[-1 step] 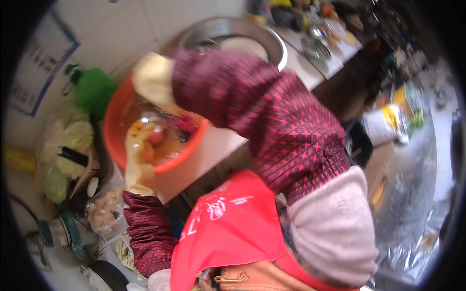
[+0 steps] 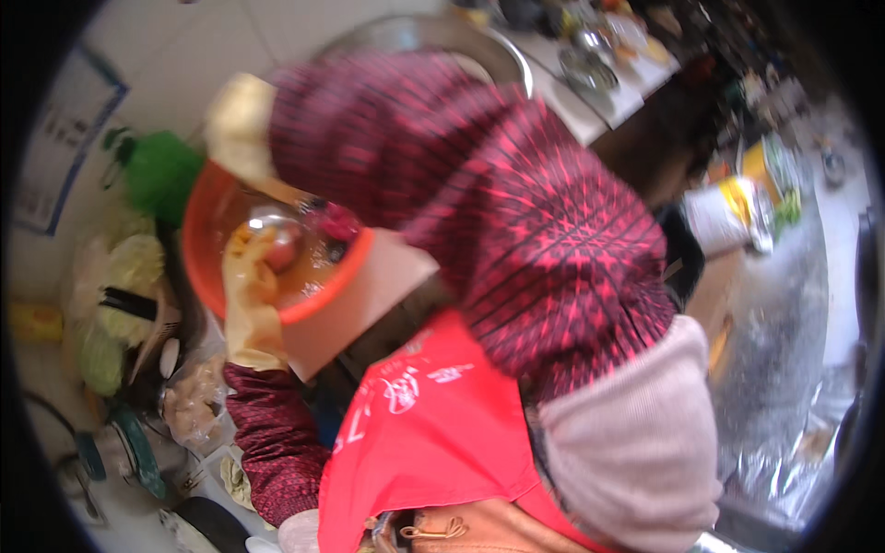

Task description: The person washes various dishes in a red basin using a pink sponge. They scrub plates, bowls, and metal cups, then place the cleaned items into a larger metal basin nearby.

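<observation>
An orange-red basin (image 2: 205,263) with water and suds stands on the counter. Reaching into it, my left hand (image 2: 253,272) wears a pale yellow rubber glove, its fingers curled over a shiny, rounded metal thing (image 2: 279,241) that mirrors the red of the basin. Its exact kind cannot be made out. My right hand (image 2: 241,127), gloved the same way, is bent over the basin's far rim. Its fingers are blurred and partly hidden, so what it touches does not show. A bright pink bundle with dark parts (image 2: 337,223) lies at the basin's right side, below my right sleeve.
Behind my right arm is a large metal basin (image 2: 516,64). A green bag (image 2: 164,175) hangs at the wall, with cabbages (image 2: 134,276) below it. At left lies a plastic bag of pale food (image 2: 194,401). A white and yellow packet (image 2: 728,217) stands at the right.
My right forearm and glove have swung left and outward over the basin's far rim. The left hand keeps its grip on the metal thing. The whole view has shifted slightly.
</observation>
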`<state>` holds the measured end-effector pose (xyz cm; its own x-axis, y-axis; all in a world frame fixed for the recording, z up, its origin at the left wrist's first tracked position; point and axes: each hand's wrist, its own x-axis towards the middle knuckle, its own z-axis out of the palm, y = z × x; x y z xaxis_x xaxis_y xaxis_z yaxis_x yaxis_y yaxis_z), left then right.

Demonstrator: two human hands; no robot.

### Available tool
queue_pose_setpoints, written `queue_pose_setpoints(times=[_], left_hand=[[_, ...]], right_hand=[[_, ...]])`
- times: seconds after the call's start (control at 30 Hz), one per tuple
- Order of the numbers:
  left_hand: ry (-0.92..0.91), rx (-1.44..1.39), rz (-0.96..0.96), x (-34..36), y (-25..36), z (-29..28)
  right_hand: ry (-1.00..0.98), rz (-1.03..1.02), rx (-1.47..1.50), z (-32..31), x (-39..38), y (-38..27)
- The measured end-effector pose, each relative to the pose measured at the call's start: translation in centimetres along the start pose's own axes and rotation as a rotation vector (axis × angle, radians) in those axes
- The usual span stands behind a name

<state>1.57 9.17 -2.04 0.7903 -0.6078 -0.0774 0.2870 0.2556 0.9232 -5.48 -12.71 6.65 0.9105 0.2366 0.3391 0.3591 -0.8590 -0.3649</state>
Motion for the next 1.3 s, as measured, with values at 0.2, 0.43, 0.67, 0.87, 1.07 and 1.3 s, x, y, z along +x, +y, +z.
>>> queue_pose_setpoints(times=[0.2, 0.43, 0.67, 0.87, 1.07, 1.3], left_hand=[[0.013, 0.059, -0.014, 0.6, -1.4, -1.1], [0.174, 0.180, 0.079, -0.2, -3.4, -2.9], [0.330, 0.368, 0.165, -1.1, -3.2, -7.3], [0.360, 0.932, 0.584, -0.2, -2.3, -7.3], [0.419, 0.699, 0.232, -2.5, 3.1, -1.3], [-0.117, -0.011, 0.263, 5.4, 8.9, 14.9]], right_hand=[[0.111, -0.045, 0.051, -1.0, 2.2, -1.5], [0.078, -0.151, 0.034, -1.3, 2.5, -1.6], [0.134, -0.215, -0.100, -4.1, 3.6, -1.6], [0.357, -0.184, -0.583, -11.9, 4.2, -5.5], [-0.240, -0.074, -0.177, -2.4, -5.8, 4.5], [0.213, -0.335, 0.317, 4.2, -11.1, 9.8]])
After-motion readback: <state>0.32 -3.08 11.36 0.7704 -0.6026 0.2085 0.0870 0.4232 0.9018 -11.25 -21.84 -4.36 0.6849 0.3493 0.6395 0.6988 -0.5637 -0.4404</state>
